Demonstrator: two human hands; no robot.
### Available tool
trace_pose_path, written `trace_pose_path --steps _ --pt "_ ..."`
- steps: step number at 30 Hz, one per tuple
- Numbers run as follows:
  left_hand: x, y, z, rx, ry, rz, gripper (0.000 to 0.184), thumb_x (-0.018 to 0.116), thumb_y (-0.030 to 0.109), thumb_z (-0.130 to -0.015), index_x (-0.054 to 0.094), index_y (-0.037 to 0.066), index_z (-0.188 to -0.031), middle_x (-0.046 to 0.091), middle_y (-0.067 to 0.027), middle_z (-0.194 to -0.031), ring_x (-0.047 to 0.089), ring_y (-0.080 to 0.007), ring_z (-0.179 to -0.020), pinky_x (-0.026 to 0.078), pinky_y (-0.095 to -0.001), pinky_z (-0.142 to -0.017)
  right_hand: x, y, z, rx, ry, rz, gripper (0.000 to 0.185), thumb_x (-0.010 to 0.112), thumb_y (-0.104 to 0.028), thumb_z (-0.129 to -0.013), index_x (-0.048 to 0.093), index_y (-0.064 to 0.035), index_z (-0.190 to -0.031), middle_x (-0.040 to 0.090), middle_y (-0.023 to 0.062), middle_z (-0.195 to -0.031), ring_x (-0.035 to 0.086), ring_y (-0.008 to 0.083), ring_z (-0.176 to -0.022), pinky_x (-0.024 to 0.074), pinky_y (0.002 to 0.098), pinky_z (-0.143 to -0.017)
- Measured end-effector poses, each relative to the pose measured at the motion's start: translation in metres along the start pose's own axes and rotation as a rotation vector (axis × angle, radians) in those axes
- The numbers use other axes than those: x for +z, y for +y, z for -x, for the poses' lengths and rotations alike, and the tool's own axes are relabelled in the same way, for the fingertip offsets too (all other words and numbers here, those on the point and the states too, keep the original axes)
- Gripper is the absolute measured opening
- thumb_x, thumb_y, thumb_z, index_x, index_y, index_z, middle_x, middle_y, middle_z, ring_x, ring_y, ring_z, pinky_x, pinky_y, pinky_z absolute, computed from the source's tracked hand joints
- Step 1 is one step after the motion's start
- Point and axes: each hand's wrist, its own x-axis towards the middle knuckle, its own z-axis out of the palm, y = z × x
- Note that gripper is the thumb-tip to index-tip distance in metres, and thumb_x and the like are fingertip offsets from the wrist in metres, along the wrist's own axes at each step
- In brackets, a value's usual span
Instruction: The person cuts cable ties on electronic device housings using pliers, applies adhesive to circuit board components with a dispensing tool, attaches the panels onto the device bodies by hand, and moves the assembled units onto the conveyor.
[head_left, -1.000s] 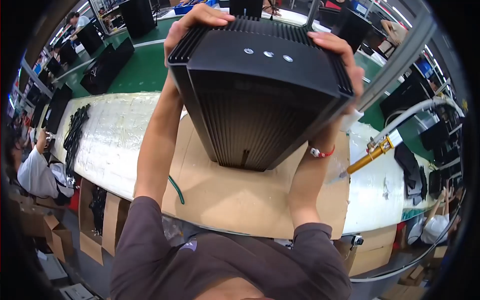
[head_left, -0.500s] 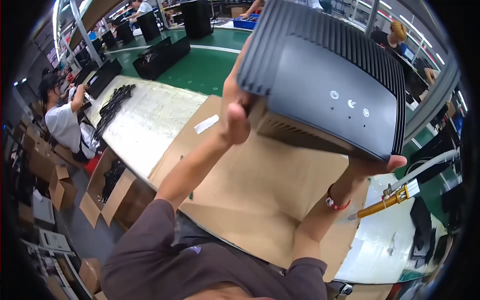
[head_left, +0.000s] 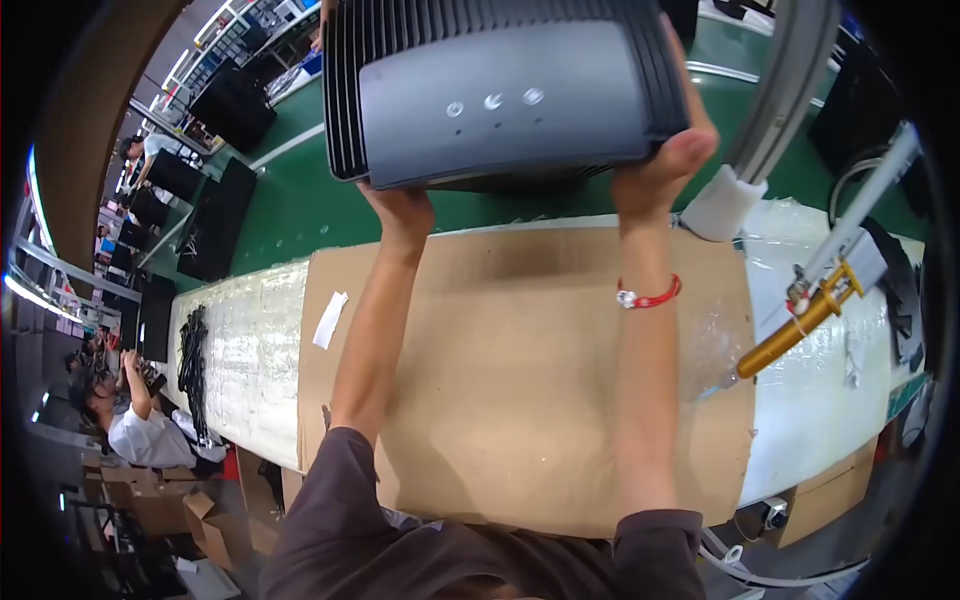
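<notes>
A large black box (head_left: 505,95) with ribbed edges is held up in both hands at the top of the head view. Its smooth panel carries three light round symbols and small dots. My left hand (head_left: 402,208) grips the lower left corner, its fingers mostly hidden behind the box. At the lower right corner, my right hand (head_left: 668,165) is closed on the box, thumb along the near edge. Below lies a brown cardboard sheet (head_left: 520,390) on the bench, and the green surface (head_left: 290,215) runs behind it. The box's far side is out of frame.
An orange-brown tool (head_left: 800,330) hangs at the right near a grey metal post (head_left: 790,90). Black cables (head_left: 193,370) lie on the white bench at left. A co-worker in a white shirt (head_left: 145,435) stands beyond. Black cases (head_left: 218,220) line the green surface.
My view has swung round. The box, still in both hands, has shifted left and up in view and gone from tilted to nearly level.
</notes>
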Motion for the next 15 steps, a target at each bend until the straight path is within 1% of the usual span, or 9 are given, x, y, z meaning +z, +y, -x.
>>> trace_pose_path --steps 3,4,5,7,8,9,10,13,15 --pt "0.025 0.036 -0.027 0.271 0.053 -0.077 0.064 0.044 0.036 -0.094 0.028 -0.007 -0.139 0.028 -0.0251 -0.145 0.032 -0.0354 -0.134 0.026 -0.0446 -0.109 0.005 0.006 0.005 0.208 0.073 -0.027 0.076 0.022 -0.057 -0.097 0.061 0.0059 -0.114 0.067 0.0143 -0.087 0.061 0.0181 -0.075 0.0465 0.0297 -0.069" --pt "0.029 0.050 -0.041 0.357 0.055 -0.124 0.064 0.044 0.035 -0.094 0.028 -0.007 -0.139 0.027 -0.0259 -0.146 0.031 -0.0360 -0.135 0.026 -0.0447 -0.109 0.006 -0.002 -0.002 0.187 0.079 -0.047 0.068 0.025 -0.051 -0.099 0.059 0.0062 -0.111 0.065 0.0132 -0.082 0.058 0.0162 -0.075 0.0458 0.0306 -0.068" --pt "0.018 0.049 -0.054 0.554 -0.083 -0.309 0.072 0.054 0.039 -0.089 0.029 -0.006 -0.140 0.024 -0.0272 -0.147 0.030 -0.0376 -0.136 0.025 -0.0441 -0.110 0.007 0.000 -0.003 0.168 0.080 -0.053 0.064 0.026 -0.048 -0.100 0.059 0.0063 -0.110 0.063 0.0126 -0.080 0.057 0.0153 -0.075 0.0454 0.0310 -0.068" --pt "0.019 0.053 -0.070 0.710 -0.248 -0.465 0.058 0.054 0.031 -0.089 0.036 -0.003 -0.133 0.033 -0.0257 -0.143 0.035 -0.0368 -0.133 0.027 -0.0422 -0.109 0.012 0.025 0.004 0.110 0.067 0.021 0.052 0.031 -0.038 -0.102 0.056 0.0064 -0.107 0.062 0.0146 -0.080 0.056 0.0187 -0.075 0.0452 0.0328 -0.068" --pt "0.025 0.057 -0.076 0.671 -0.278 -0.432 0.039 0.043 0.018 -0.093 0.043 -0.001 -0.127 0.044 -0.0230 -0.137 0.040 -0.0345 -0.130 0.029 -0.0409 -0.108 0.011 0.037 0.008 0.072 0.056 0.106 0.043 0.034 -0.032 -0.103 0.054 0.0062 -0.106 0.062 0.0171 -0.082 0.057 0.0231 -0.076 0.0453 0.0342 -0.070" --pt "0.033 0.058 -0.080 0.671 -0.212 -0.454 0.030 0.042 0.012 -0.092 0.048 0.000 -0.119 0.052 -0.0207 -0.129 0.047 -0.0337 -0.122 0.032 -0.0399 -0.105 0.007 0.032 0.006 0.251 -0.098 0.174 0.035 0.041 -0.026 -0.101 0.050 0.0065 -0.110 0.061 0.0240 -0.088 0.058 0.0379 -0.078 0.0467 0.0386 -0.073" --pt "0.030 0.048 -0.087 0.635 -0.194 -0.487 0.037 0.053 0.023 -0.091 0.048 0.001 -0.120 0.052 -0.0209 -0.128 0.051 -0.0333 -0.117 0.037 -0.0390 -0.101 0.009 0.025 0.013 0.486 -0.209 0.276 0.047 0.032 -0.027 -0.103 0.040 0.0087 -0.132 0.050 0.0251 -0.131 0.047 0.0330 -0.124 0.0345 0.0362 -0.105" --pt "0.038 0.061 -0.100 0.219 -0.268 -0.334 0.033 0.046 0.009 -0.088 0.048 0.002 -0.120 0.047 -0.0162 -0.131 0.042 -0.0274 -0.126 0.028 -0.0357 -0.107 0.017 0.053 0.042 0.636 -0.280 0.097 0.058 0.032 -0.037 -0.101 0.032 0.0068 -0.139 0.043 0.0266 -0.138 0.040 0.0367 -0.130 0.0292 0.0366 -0.109" --pt "0.036 0.040 -0.121 0.129 -0.323 -0.332 0.033 0.045 0.012 -0.091 0.048 0.002 -0.122 0.047 -0.0162 -0.130 0.042 -0.0276 -0.124 0.026 -0.0359 -0.108 0.021 0.071 0.062 0.606 -0.254 0.073 0.059 0.033 -0.037 -0.101 0.027 0.0046 -0.142 0.034 0.0239 -0.145 0.032 0.0346 -0.136 0.0235 0.0370 -0.112"
